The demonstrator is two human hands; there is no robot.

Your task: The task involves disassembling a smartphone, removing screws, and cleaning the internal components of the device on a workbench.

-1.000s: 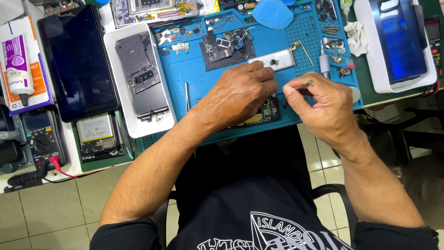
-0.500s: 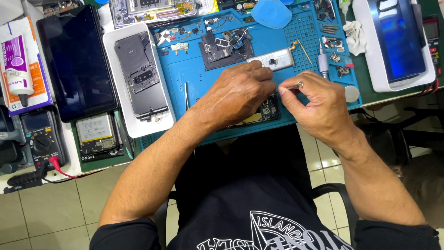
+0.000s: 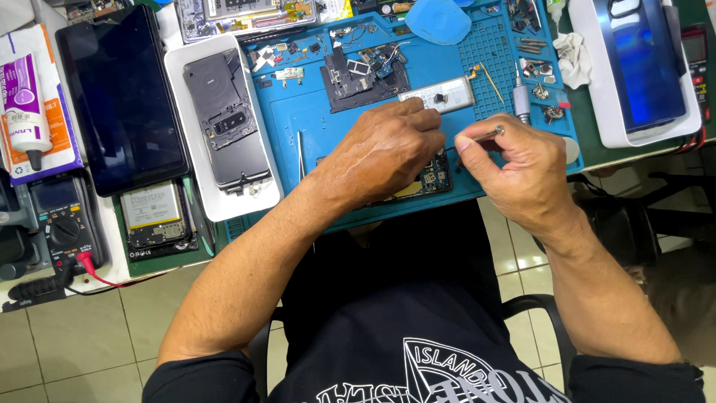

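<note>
On the blue mat (image 3: 313,130), my left hand (image 3: 384,153) still presses the circuit board (image 3: 431,179); my right hand (image 3: 514,168) keeps pinching tweezers (image 3: 485,135), unchanged.

Blue mat, dark parts

You work over a blue repair mat (image 3: 313,134); a black phone back (image 3: 227,119) lies in a white tray (image 3: 179,82), beside a black tablet screen (image 3: 119,97) and a silver metal part (image 3: 440,95).

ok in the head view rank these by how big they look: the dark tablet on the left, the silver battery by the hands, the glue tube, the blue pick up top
1. dark tablet, clearly largest
2. glue tube
3. silver battery and blue pick look about alike, and a hand hides part of the battery, so I won't rank them.
</note>
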